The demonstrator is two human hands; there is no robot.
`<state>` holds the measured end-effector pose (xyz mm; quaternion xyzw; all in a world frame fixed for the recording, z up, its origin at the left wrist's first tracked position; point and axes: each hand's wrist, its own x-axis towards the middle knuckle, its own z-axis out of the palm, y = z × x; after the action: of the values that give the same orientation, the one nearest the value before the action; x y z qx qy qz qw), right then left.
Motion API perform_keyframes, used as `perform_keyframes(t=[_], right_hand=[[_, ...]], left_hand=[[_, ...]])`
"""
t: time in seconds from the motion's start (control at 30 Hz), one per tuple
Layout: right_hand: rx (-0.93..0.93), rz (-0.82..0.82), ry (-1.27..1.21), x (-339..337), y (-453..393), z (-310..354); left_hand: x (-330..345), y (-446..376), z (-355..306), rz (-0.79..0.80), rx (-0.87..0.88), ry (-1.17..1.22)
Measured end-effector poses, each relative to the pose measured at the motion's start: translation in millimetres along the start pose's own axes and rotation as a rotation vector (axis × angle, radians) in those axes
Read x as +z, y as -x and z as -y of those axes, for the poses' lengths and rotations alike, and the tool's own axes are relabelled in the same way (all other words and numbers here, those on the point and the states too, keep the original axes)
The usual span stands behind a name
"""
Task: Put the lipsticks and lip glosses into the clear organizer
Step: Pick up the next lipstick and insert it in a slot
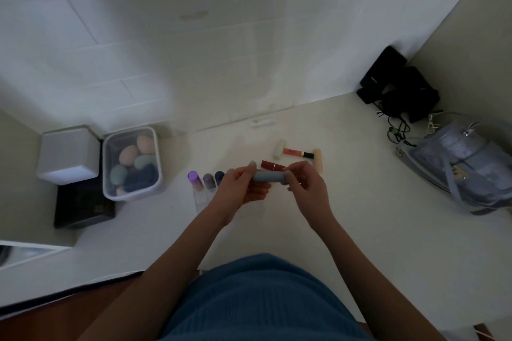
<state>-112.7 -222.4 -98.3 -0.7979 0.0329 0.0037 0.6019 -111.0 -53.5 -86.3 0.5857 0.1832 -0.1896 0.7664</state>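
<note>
On the pale counter (360, 202), a lidded clear tub (132, 163) of egg-shaped makeup sponges sits at the left beside a white box (69, 156) and a dark flat case (83, 207); a translucent bluish bag (468, 171) and black gear with cables (399, 86) crowd the right corner. Both hands meet over the middle and hide much of the clear organizer (201, 198), where a purple tube (194, 180), a greyish tube (208, 180) and a dark blue tube (219, 176) stand upright in a row. The left hand (239, 188) and right hand (306, 183) each pinch an end of a smooth grey cylindrical lipstick (267, 177), held level above the organizer. Behind it lie a dark red lipstick (273, 165), an orange lip gloss (297, 153), a cream tube (279, 149) and a beige tube (318, 159).
</note>
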Motion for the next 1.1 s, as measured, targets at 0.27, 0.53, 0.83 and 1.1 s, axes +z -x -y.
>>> perform_keyframes(t=[0.27,0.53,0.83,1.1], right_hand=[[-0.021,0.131,0.003,17.7,2.9,5.4],[-0.137,0.283,0.274,24.1,-4.9,11.9],[-0.046,0.174,0.073,42.7,-21.2,20.8],[-0.123,0.225,0.326,70.9,-32.4,17.4]], left_hand=[[-3.4,4.7,-4.7,-0.11,0.073,-0.049],[-10.2,9.1,-4.5,-0.17,0.244,-0.294],[-24.3,20.6,-23.9,-0.533,0.622,-0.754],[-38.4,16.1,-22.6,-0.646,0.626,-0.919]])
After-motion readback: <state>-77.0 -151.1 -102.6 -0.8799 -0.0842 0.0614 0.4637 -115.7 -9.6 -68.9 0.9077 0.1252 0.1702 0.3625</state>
